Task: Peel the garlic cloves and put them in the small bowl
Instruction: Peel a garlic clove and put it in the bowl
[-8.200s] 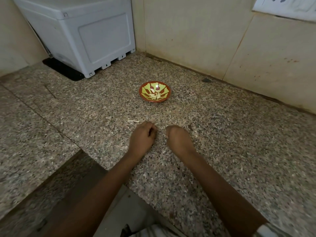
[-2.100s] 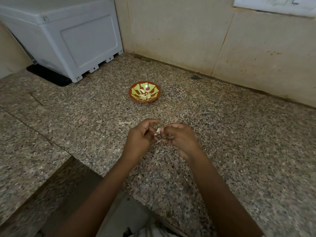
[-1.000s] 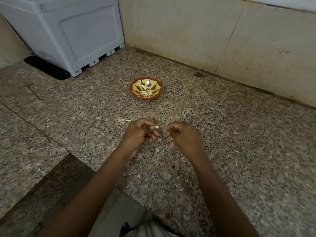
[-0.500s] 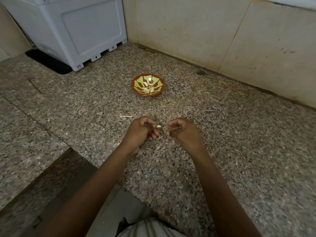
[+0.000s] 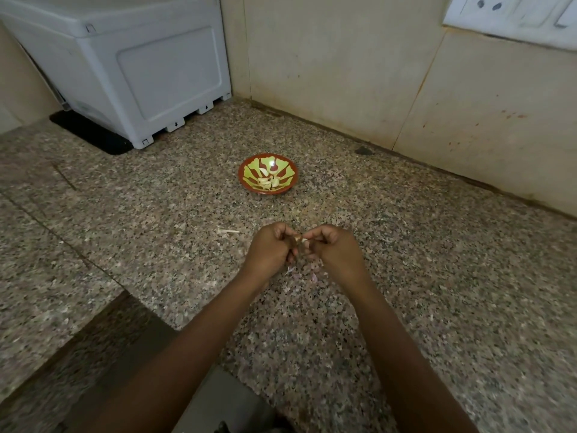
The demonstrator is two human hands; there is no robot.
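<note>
A small red and green bowl (image 5: 246, 175) stands on the granite counter and holds several peeled garlic cloves (image 5: 268, 182). In front of it, my left hand (image 5: 271, 250) and my right hand (image 5: 335, 250) meet just above the counter. Both pinch one small garlic clove (image 5: 299, 238) between their fingertips. Most of the clove is hidden by the fingers. Thin bits of garlic skin (image 5: 291, 270) lie on the counter under my hands.
A garlic stem piece (image 5: 228, 231) lies left of my hands. A white plastic appliance (image 5: 131, 67) on a black mat fills the back left corner. Tiled walls close the back, with a switch plate (image 5: 512, 17) at the top right. The counter edge (image 5: 103, 307) drops off at the lower left.
My hands have closed together again on the clove after being slightly apart. The view has tilted up a little, so the bowl sits lower in the frame.
</note>
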